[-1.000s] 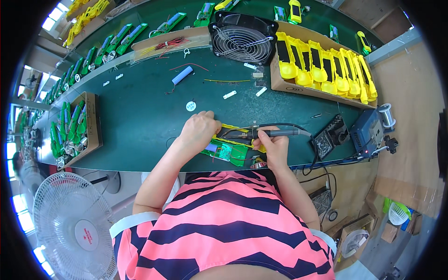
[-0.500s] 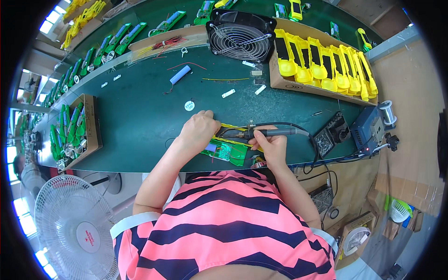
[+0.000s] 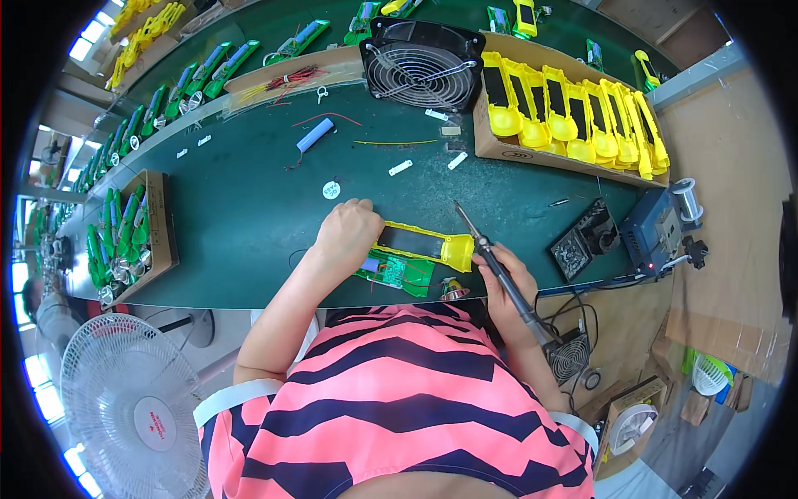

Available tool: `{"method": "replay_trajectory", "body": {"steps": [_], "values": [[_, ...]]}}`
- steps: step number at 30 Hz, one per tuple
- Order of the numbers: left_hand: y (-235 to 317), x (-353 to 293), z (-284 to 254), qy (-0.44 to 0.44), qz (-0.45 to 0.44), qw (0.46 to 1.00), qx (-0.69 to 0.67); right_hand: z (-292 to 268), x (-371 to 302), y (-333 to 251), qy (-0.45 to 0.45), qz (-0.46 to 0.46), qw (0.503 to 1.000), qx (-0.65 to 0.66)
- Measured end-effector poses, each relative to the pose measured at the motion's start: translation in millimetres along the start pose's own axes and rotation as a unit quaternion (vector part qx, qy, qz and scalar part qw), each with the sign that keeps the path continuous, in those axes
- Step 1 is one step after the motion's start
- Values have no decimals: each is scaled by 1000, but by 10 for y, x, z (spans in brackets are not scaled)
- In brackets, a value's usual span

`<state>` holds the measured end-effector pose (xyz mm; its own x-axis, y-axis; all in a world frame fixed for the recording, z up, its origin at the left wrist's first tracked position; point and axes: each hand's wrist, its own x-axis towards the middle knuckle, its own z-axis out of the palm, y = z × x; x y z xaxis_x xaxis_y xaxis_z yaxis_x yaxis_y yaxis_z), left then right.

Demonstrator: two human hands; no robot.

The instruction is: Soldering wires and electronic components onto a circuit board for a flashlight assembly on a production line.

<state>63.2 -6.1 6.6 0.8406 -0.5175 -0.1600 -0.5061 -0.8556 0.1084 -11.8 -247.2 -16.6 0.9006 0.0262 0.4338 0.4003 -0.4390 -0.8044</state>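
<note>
My left hand (image 3: 347,232) is closed around the left end of a yellow plastic flashlight housing (image 3: 456,252); its fingertips are partly hidden. The housing has an open frame with a dark strip inside. In my right hand (image 3: 517,293) is a soldering iron (image 3: 501,277), its bare tip pointing up and left, apart from the housing. Just below the housing lies a green circuit panel (image 3: 409,274) with thin wires, and a blue cell shows partly beside my left wrist. A small round reflector lamp (image 3: 453,289) sits at the table edge.
A carton of yellow housings (image 3: 532,154) stands at the back right beside a black fan (image 3: 421,71). The soldering station (image 3: 652,237) and iron stand (image 3: 586,241) are at right. A box of green assemblies (image 3: 162,224) stands left. A blue cell (image 3: 315,134) lies mid-table.
My right hand has drawn the soldering iron away from the housing, to the right and toward me, and its tip now points up and away. My left hand still holds the housing.
</note>
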Motion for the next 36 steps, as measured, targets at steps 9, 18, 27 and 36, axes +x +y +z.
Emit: {"method": "replay_trajectory", "body": {"steps": [9, 18, 27, 36], "values": [[22, -5, -16, 38, -8, 999, -37, -27, 69, 35, -99, 43, 993, -57], [306, -171, -485, 138, 82, 951, -263, -20, 23, 133, -82, 50, 995, -28], [462, -152, 22, 126, 128, 964, -197, 18, 66, 92, -106, 59, 992, -13], [478, -170, 176, 245, 115, 941, -202, 54, 183, 85, -142, 49, 988, -44]]}}
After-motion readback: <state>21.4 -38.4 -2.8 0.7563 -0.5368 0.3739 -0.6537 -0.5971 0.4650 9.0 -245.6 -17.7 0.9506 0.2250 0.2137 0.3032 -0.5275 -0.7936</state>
